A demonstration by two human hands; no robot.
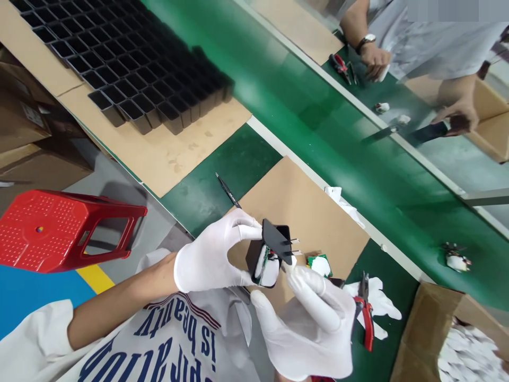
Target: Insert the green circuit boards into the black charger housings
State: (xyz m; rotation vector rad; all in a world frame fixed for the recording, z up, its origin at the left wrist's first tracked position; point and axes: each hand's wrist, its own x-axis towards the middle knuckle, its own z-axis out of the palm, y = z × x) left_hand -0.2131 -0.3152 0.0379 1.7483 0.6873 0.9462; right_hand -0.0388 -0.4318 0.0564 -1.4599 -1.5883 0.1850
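Both my hands wear white gloves. My left hand (212, 254) grips a black plastic charger casing (258, 260) with a white part visible inside it. My right hand (314, 323) holds the black lid with two metal prongs (280, 241) at the casing's open end, fingertips just below the prongs. Both are above a brown cardboard sheet (314, 212) on the green bench.
Black tweezers (228, 191) lie left of the cardboard. Red-handled pliers (366, 313) rest on white cloth at right. A small circuit piece (320, 264) lies nearby. Black cell trays (127, 58) stand at the back left. A co-worker's hands (376, 61) work across the green conveyor (318, 116).
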